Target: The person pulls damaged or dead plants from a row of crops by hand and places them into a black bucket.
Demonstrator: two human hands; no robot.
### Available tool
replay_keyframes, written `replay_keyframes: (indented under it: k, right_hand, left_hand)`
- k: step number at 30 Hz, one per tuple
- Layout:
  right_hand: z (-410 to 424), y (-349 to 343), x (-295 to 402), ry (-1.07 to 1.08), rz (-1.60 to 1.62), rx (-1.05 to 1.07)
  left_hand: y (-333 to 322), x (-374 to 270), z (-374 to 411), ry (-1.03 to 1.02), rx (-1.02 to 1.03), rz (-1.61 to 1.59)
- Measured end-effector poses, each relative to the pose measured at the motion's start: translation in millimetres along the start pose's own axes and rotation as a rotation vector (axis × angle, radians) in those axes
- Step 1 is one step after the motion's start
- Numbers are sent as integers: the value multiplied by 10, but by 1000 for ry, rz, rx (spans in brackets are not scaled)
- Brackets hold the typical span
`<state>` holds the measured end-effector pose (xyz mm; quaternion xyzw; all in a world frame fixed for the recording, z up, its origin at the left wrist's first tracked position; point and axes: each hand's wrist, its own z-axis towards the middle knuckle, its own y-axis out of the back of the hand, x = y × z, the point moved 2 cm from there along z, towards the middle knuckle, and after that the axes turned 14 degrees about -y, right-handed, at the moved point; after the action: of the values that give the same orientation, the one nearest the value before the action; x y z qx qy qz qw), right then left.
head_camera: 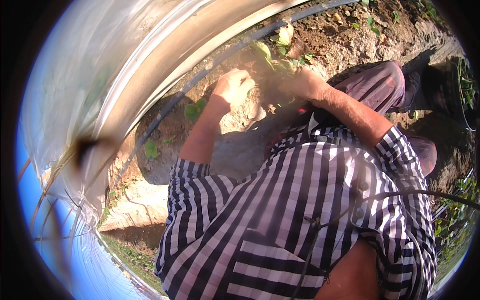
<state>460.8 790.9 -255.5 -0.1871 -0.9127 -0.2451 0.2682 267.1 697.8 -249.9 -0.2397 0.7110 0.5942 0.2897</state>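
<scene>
My left hand [234,89] is raised over sunlit soil, its fingers curled in. Nothing shows in it, though the inside of the fingers is hidden. To its right, my right hand [305,85] is closed around the base of a bunch of leafy green plants [283,48]. Some of their leaves are pale and one is brown and dry. Blur hides the fingertips and the lower part of the bunch. Beneath both hands lies bare, lumpy soil [240,119], partly in my shadow.
A grey hose [202,74] runs along the foot of a plastic sheet wall [150,63]. Small green seedlings [193,110] grow beside my left forearm. At the right lies a dark container [442,88] with greenery at its edge. A black cord [416,192] crosses my checked shirt.
</scene>
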Motion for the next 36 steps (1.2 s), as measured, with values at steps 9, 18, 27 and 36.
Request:
replay_keyframes:
  k: [9,18,27,36]
  right_hand:
    - [126,-477,61,647,-1375,-374]
    - [53,27,165,628,63,-298]
    - [36,43,255,535,-69,3]
    - [215,-32,-75,291,-115,-80]
  left_hand:
    - [-200,333,-60,-298,49,161]
    - [-122,-168,-196,77,-209,-109]
    - [-145,-168,-268,-7,-177,125]
    - [-54,-106,48,16,-157,283]
